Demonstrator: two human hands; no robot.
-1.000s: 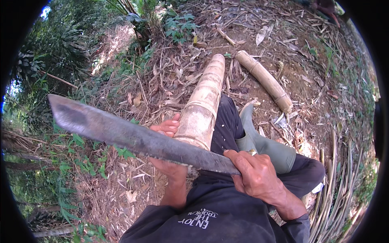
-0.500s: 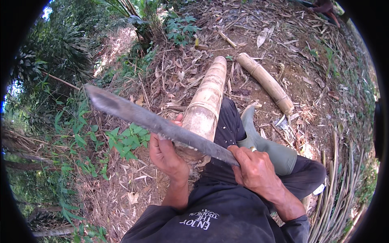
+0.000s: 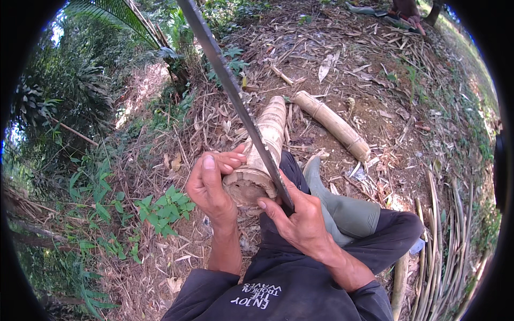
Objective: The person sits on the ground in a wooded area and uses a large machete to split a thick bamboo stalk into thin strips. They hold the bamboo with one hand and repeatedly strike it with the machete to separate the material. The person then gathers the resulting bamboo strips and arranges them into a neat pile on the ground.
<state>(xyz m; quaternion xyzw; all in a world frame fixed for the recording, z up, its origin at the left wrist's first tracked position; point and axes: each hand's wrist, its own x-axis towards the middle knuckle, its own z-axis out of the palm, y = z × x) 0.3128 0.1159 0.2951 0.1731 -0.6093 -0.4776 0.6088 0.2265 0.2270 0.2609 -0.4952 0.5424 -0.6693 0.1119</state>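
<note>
Bamboo log steadied on the lap, long blade raised over its cut end.

Near, the right hand (image 3: pixel 302 222) has its fingers wrapped tight around the handle of a long blade (image 3: pixel 235 91), which runs up and away to the far left. The left hand (image 3: pixel 211 187) curls its fingers around the near end of the bamboo log (image 3: pixel 265 144), resting across the leg. The log looks stiff, fairly heavy, rough-skinned; gripping near the end seems steadiest. Farther right, a second bamboo piece (image 3: pixel 334 125) lies on the ground.

No packages, signs or screens stand anywhere here. The only lettering is 1 block of white print on the dark long-sleeved shirt (image 3: pixel 278 289), low on the chest, near the bottom edge.
</note>
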